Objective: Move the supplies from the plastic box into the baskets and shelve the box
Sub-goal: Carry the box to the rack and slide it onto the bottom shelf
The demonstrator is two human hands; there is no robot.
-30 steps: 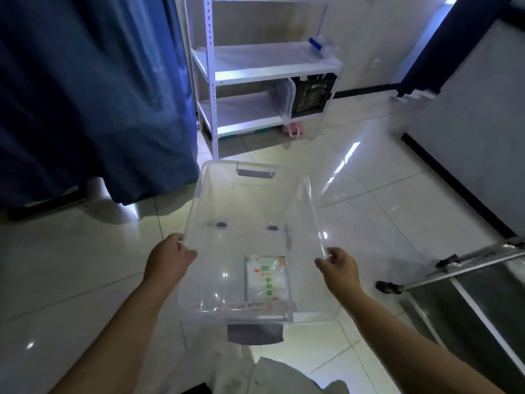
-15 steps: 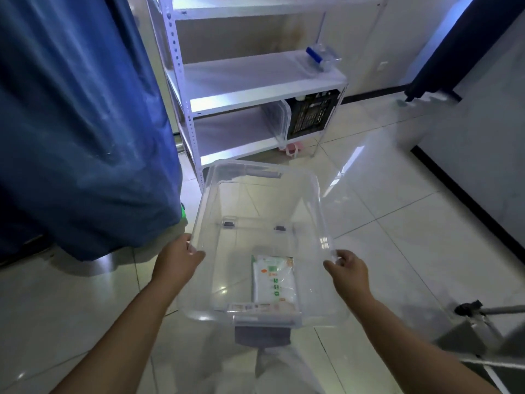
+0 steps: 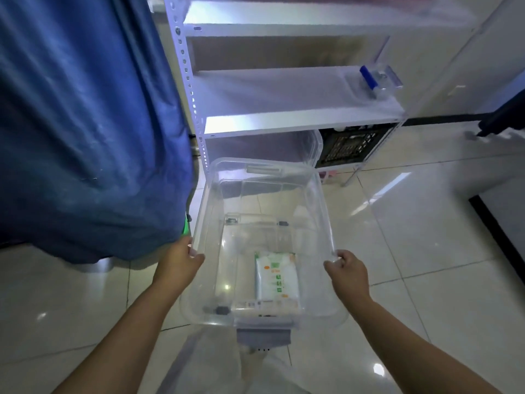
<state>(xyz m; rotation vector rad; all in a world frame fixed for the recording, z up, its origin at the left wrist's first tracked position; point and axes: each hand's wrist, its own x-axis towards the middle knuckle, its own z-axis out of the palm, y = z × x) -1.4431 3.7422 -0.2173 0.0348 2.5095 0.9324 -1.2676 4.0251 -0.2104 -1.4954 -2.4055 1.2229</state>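
I carry a clear plastic box (image 3: pixel 321 211) in front of me, held off the tiled floor. My left hand (image 3: pixel 179 260) grips its left rim and my right hand (image 3: pixel 348 270) grips its right rim. Inside, near my end, lies a white packet (image 3: pixel 277 280) with green and orange print. A white metal shelf unit (image 3: pixel 284 120) stands just beyond the box. On its bottom shelf sit another clear box (image 3: pixel 308 147) and a black crate basket (image 3: pixel 352 145).
A blue curtain (image 3: pixel 85 123) hangs close on the left, almost touching the box. A small clear container with a blue part (image 3: pixel 372 79) sits at the right end of the middle shelf. Glossy floor tiles (image 3: pixel 412 237) spread to the right, bounded by a dark skirting strip.
I have walked toward the shelf unit with the box; the shelves now loom larger and closer, and the trolley at the right has left the view. Both hands keep their hold.
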